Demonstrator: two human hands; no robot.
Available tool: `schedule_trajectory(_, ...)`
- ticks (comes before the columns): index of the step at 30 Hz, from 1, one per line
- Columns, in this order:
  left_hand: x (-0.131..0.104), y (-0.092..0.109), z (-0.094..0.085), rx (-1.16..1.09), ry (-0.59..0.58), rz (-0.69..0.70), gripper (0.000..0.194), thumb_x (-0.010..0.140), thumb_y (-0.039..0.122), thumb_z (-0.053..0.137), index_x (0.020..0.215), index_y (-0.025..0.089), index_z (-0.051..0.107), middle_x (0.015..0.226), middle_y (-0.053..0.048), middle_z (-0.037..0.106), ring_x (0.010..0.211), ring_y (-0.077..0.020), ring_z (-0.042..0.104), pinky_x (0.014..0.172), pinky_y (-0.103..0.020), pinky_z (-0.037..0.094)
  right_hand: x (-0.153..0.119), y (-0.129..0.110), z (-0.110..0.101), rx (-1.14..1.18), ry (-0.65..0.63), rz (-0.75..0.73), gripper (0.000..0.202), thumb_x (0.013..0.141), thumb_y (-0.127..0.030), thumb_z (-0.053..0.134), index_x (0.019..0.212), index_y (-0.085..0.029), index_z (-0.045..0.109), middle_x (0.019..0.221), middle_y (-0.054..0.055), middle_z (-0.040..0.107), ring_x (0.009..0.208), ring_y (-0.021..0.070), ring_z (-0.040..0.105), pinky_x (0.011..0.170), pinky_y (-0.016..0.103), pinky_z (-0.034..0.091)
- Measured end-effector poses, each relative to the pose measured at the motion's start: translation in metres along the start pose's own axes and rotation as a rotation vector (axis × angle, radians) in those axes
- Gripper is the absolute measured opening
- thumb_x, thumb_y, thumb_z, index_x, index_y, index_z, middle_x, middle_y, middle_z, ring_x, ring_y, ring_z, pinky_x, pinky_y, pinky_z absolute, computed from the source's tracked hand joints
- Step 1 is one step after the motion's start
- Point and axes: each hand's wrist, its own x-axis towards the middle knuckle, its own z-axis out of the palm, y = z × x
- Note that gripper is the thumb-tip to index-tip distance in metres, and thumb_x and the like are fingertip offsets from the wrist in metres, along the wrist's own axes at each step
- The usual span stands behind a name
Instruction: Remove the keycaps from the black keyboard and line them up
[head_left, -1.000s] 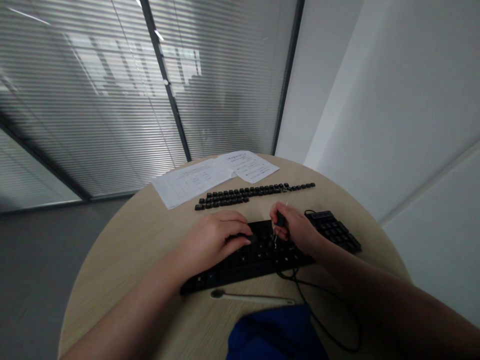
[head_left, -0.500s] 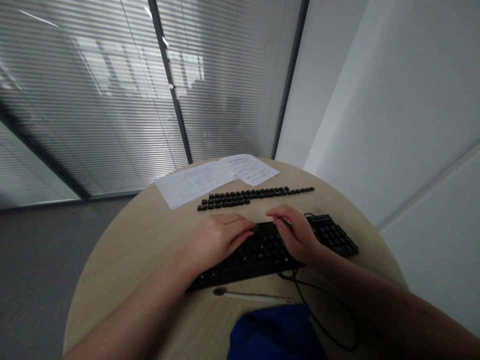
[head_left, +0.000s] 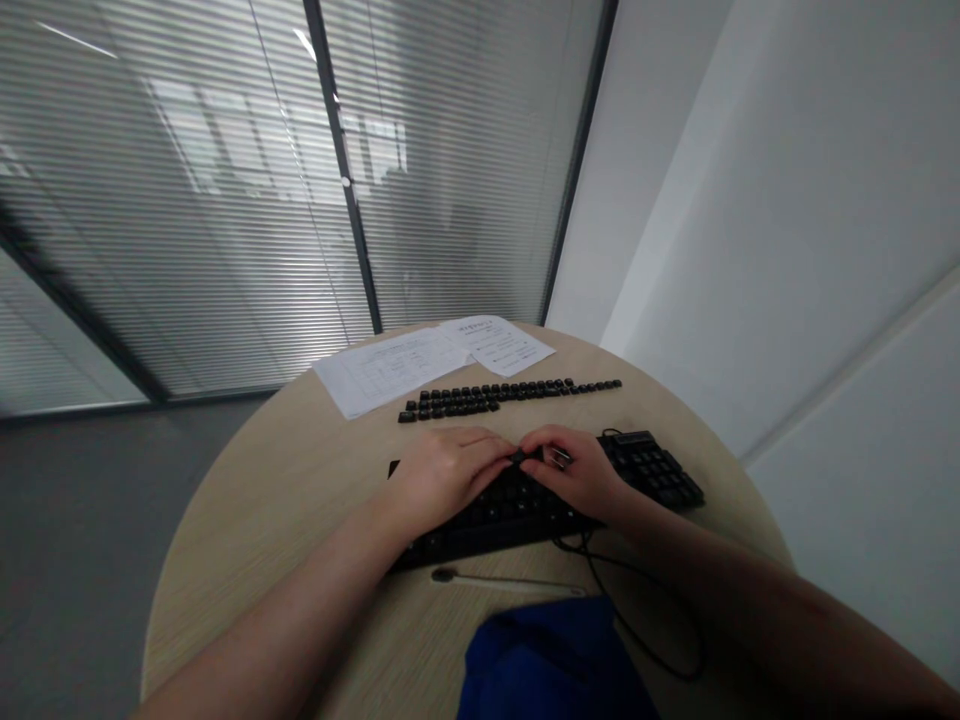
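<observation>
Meeting over a black keyboard (head_left: pixel 487 532), a person's two bare hands work close together, near the middle of the keyboard's far edge. The left hand (head_left: pixel 448 470), its back turned up, has its fingers pinched on a small dark keycap (head_left: pixel 519 455). The right hand (head_left: pixel 576 470) reaches in from the other side, index finger and thumb tips at the same keycap; whether they press on it is too small to tell. Its curled fingers also grasp a small tool with thin metal wire (head_left: pixel 561 458), mostly hidden in the palm.

The keyboard lies at a slant on a round, pale wood tabletop (head_left: pixel 300 455), its number pad (head_left: pixel 660 475) showing to the right of the right hand. Just beyond the keyboard, loose black keycaps (head_left: pixel 480 407) are lined up in slanting rows. Behind them lie printed paper sheets (head_left: pixel 397 370), near the far edge.

On the near side, a slim brush (head_left: pixel 510 583) with a dark head at its left end lies just beside the keyboard. Closer still is bunched blue fabric (head_left: pixel 540 660), with a looping black cable (head_left: pixel 630 635) to its right. Window blinds (head_left: pixel 465 220) and a pale wall (head_left: pixel 825 200) stand behind.
</observation>
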Motion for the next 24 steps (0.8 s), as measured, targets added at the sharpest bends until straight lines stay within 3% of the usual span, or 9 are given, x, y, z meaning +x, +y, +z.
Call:
schedule_trajectory(3,0.0,0.0,0.0,-0.006,0.001,0.039,0.024,0.101,0.027,0.048,0.109,0.02,0.07,0.1,-0.004,0.076,0.087,-0.0158,0.072,0.075,-0.028,0.057,0.0,-0.002,0.0,0.037,0.008,0.054,0.014,0.083,-0.035,0.071,0.09,-0.023,0.07,0.064,-0.002,0.06,0.057,0.0139,0.053,0.058,0.028,0.043)
schedule_trajectory(10,-0.001,-0.003,0.001,0.01,-0.033,0.04,0.026,0.101,0.029,0.048,0.115,0.021,0.069,0.1,-0.005,0.076,0.088,-0.0174,0.071,0.076,-0.03,0.055,0.005,-0.004,-0.009,-0.02,-0.048,0.112,0.017,0.079,-0.036,0.076,0.089,-0.022,0.072,0.062,-0.004,0.057,0.056,0.0125,0.049,0.056,0.026,0.038)
schedule_trajectory(14,-0.003,-0.021,-0.001,0.068,-0.048,-0.18,0.031,0.097,0.033,0.053,0.123,0.021,0.066,0.101,-0.006,0.076,0.089,-0.0201,0.071,0.077,-0.032,0.053,0.016,0.011,-0.02,-0.181,-0.117,0.156,0.021,0.081,-0.037,0.073,0.095,-0.021,0.074,0.062,-0.004,0.058,0.055,0.012,0.048,0.055,0.025,0.035)
schedule_trajectory(17,-0.007,-0.039,-0.001,0.107,-0.197,-0.344,0.025,0.094,0.031,0.054,0.106,0.022,0.073,0.092,-0.006,0.077,0.08,-0.0213,0.07,0.071,-0.032,0.051,0.036,0.03,-0.023,-0.283,-0.144,0.162,0.018,0.081,-0.031,0.072,0.095,-0.02,0.075,0.081,0.001,0.071,0.065,0.0136,0.057,0.063,0.026,0.041)
schedule_trajectory(21,-0.014,-0.056,0.004,0.124,-0.352,-0.456,0.025,0.091,0.033,0.054,0.095,0.023,0.076,0.088,-0.007,0.076,0.079,-0.0221,0.068,0.071,-0.032,0.048,0.072,0.056,-0.012,-0.44,-0.21,0.208,0.011,0.081,-0.029,0.073,0.09,-0.023,0.075,0.092,0.001,0.076,0.085,0.0179,0.067,0.077,0.028,0.046)
schedule_trajectory(24,-0.019,-0.062,0.008,0.089,-0.418,-0.496,0.026,0.089,0.035,0.054,0.093,0.024,0.077,0.09,-0.007,0.076,0.082,-0.0232,0.068,0.073,-0.033,0.048,0.09,0.068,0.0,-0.55,-0.264,0.247,0.011,0.082,-0.03,0.071,0.091,-0.025,0.075,0.095,0.001,0.077,0.09,0.0201,0.069,0.079,0.029,0.048)
